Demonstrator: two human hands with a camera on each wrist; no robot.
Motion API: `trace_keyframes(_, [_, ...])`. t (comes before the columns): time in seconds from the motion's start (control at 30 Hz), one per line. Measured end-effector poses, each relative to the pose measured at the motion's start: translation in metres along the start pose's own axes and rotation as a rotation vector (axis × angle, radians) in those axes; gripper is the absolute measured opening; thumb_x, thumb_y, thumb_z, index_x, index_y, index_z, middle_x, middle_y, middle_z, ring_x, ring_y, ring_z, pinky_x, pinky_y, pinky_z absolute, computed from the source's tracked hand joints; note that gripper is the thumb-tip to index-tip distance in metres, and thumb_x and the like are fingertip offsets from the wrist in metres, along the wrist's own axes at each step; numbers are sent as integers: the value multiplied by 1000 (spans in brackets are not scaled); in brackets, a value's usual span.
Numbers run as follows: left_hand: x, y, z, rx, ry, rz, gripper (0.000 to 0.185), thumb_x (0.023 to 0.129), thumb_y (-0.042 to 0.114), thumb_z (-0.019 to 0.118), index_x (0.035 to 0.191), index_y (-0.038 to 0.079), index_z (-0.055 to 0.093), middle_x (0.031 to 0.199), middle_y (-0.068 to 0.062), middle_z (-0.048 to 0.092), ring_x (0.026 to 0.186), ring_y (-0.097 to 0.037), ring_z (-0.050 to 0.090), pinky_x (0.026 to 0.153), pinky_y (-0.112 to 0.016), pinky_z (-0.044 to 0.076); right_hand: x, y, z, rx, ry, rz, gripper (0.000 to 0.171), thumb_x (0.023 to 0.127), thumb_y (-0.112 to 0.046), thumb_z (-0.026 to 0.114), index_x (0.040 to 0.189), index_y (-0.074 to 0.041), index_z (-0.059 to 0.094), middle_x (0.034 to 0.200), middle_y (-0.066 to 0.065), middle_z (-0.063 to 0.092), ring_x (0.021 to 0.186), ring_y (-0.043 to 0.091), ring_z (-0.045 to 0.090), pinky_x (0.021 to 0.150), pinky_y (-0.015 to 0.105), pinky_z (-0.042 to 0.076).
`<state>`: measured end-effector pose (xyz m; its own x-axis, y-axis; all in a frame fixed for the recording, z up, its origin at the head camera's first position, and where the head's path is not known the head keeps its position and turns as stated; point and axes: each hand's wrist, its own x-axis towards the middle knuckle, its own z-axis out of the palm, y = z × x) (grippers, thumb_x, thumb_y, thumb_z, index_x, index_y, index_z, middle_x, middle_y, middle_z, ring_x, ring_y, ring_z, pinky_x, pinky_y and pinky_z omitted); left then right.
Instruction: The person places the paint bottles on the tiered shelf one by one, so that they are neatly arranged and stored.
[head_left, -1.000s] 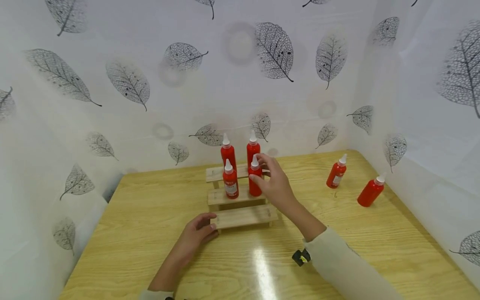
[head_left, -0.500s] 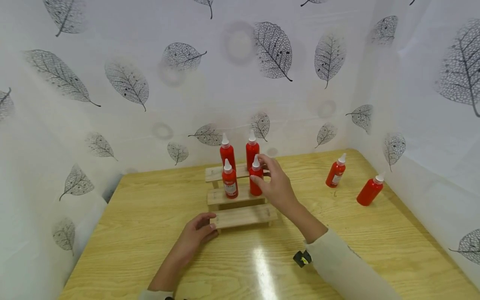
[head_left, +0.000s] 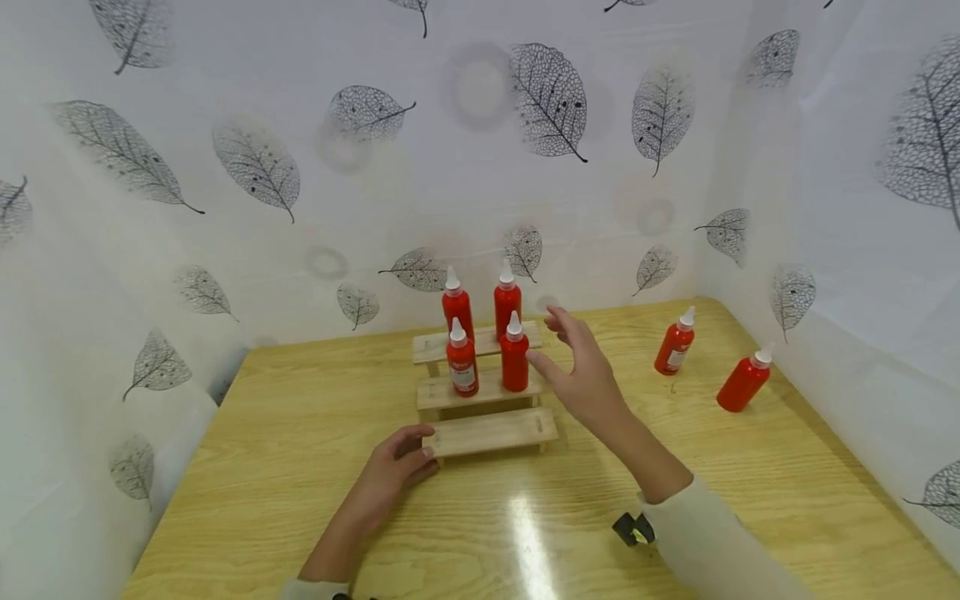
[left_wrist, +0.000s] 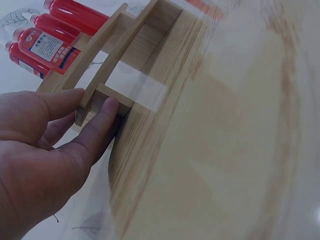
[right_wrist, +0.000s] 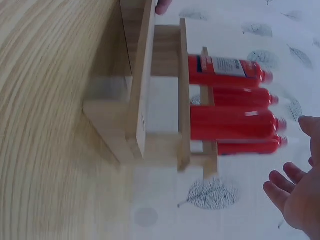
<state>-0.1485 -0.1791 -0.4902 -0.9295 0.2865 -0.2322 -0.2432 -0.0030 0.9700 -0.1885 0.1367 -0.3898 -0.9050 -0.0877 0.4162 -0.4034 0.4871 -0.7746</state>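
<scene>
Spanning the view, our wooden table (head_left: 300, 467) carries a three-step wooden rack (head_left: 487, 392) near its far edge, with four red bottles (head_left: 514, 360) upright on the upper two steps and two more red bottles (head_left: 675, 346) well apart toward the far right corner. Our left hand (head_left: 390, 471) grips the lowest step's left end, fingers curled on it. Our right hand (head_left: 588, 375) hovers just right of the front right bottle, fingers spread, holding nothing. We judge that a careless brush from those fingers could topple the closely packed bottles.
</scene>
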Motion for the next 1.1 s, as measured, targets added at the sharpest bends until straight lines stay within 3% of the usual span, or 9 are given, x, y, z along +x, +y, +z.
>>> trace_keyframes(0.3, [0,-1,0,8,-9,9,44,101,12,61,141,-1,47,130,-18,47,117,-24,59,105,-36,56,-16,22,-64,-132,140,11,58,98,-29,69,147,-10,47,145,15,48,133,36,44,111,62,42])
trace_keyframes(0.53, [0,-2,0,10,-5,17,44,101,12,62,140,-1,48,129,-17,47,117,-24,58,104,-36,57,-34,41,-117,-175,252,120,58,98,-29,69,149,-13,46,152,16,41,143,40,33,114,72,32])
trace_keyframes(0.67, [-1,-1,0,21,-5,21,43,101,12,61,140,-1,48,127,-17,46,117,-25,58,104,-36,57,-46,57,-138,-200,346,185,58,99,-27,67,151,-15,44,151,13,40,139,36,35,118,61,32])
trace_keyframes(0.8, [-1,-1,0,23,-4,23,43,101,12,61,140,-1,48,127,-17,47,117,-25,58,104,-35,57,-55,70,-154,-208,453,272,55,98,-24,68,149,-19,47,147,7,43,135,26,39,121,38,36])
trace_keyframes(0.93, [0,-2,0,10,-1,15,44,101,12,62,140,-1,48,131,-19,47,117,-25,59,104,-36,57,-64,83,-165,-116,526,353,58,97,-19,69,150,-19,46,141,-7,43,132,11,42,119,16,35])
trace_keyframes(1.1, [0,-2,0,5,3,13,43,101,11,61,140,-1,48,130,-20,48,117,-25,59,105,-37,57,-72,103,-172,20,528,475,64,98,-16,66,154,-18,37,137,-15,41,129,7,43,109,5,40])
